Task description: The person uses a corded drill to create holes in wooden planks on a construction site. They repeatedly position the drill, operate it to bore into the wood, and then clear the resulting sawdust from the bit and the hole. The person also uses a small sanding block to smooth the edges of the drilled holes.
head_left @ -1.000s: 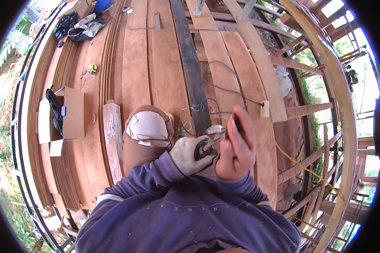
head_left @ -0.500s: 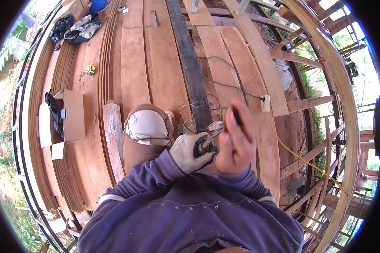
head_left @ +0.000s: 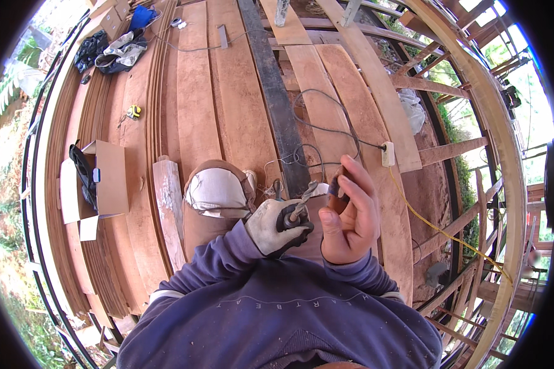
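The dark power tool sits just above our knee, and our gloved left hand has its grip closed around the tool's body, while our bare right hand curls its fingers at the tool's front end, pinching something small and dark that we cannot make out. We judge the tool is being readied, not yet put to the wood: its tip points at no board, the grey cord trails slack to the white socket, and the floor planks ahead lie loose.
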A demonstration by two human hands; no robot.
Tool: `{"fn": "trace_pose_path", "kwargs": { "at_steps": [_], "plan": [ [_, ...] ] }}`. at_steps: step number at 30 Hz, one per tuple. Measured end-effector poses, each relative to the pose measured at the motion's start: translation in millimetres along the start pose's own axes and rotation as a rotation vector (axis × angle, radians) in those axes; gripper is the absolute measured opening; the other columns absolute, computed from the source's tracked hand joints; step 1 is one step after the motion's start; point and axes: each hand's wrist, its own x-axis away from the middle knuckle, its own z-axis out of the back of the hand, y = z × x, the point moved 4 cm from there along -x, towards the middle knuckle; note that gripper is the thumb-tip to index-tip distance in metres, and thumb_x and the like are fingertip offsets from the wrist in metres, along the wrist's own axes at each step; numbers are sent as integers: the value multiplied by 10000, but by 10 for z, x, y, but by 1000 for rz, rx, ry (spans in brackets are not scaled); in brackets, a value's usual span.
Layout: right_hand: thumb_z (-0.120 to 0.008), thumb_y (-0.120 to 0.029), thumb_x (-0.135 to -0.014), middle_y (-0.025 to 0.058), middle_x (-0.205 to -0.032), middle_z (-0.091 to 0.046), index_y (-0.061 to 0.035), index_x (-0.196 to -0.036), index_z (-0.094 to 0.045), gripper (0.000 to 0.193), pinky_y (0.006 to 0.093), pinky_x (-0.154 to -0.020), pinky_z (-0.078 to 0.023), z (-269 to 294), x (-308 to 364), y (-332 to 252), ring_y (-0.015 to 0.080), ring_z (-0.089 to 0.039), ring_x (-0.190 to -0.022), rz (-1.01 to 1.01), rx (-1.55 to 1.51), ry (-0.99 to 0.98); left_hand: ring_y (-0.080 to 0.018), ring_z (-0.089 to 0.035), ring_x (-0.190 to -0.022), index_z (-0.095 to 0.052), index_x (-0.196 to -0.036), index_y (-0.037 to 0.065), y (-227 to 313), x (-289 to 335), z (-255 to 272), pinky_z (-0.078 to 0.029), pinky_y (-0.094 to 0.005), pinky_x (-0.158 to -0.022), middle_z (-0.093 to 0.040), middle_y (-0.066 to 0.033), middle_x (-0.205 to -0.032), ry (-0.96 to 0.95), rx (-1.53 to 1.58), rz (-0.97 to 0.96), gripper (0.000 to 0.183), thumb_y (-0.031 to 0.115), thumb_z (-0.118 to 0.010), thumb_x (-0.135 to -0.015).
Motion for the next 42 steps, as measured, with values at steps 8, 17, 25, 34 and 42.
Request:
{"fn": "trace_pose_path", "kwargs": {
  "at_steps": [8, 17, 25, 34, 42],
  "plan": [
    [-791, -103, -812, 291, -1313, -593, 63, -1169, -650, 418, 473, -1042, -469, -66, -39, -80, 433, -599, -1210, -4, 16, -13, -273, -672, -780, -615, -1195, -21, -265, 178, 7, -522, -383, -713, -667, -145, -894, 108, -411, -330, 448, 151, -794, -823],
    [-802, -88, -764, 283, -1273, -621, 53, -1112, -683, 394, 459, -978, -507, -88, -75, -161, 426, -642, -1137, 36, 75, -48, -298, -674, -861, -587, -1281, -19, -466, 191, 15, -524, -387, -757, -666, -170, -1023, -42, -241, -292, 525, 173, -786, -834],
    [-805, -99, -766, 278, -1277, -623, 43, -1122, -691, 400, 449, -973, -508, -74, -43, -162, 418, -646, -1135, -6, 82, -49, -250, -707, -766, -595, -1264, -25, -190, 69, 43, -549, -373, -695, -714, -147, -882, -44, -87, -216, 426, 112, -692, -874],
    [-773, -64, -808, 267, -1301, -613, 3, -1173, -703, 377, 439, -985, -497, -89, -9, -189, 396, -640, -1139, -11, 115, -73, -184, -717, -694, -633, -1187, -28, -2, 55, -33, -554, -333, -624, -712, -114, -766, 9, -89, -159, 327, 124, -669, -900],
    [-722, -12, -829, 293, -1309, -598, 14, -1168, -697, 340, 428, -963, -517, -151, -28, -139, 398, -637, -1142, -9, 87, -36, -236, -703, -679, -644, -1098, -12, 22, -17, -33, -543, -369, -642, -678, -148, -741, -16, 34, 47, 271, 157, -675, -889]
  ]
}}
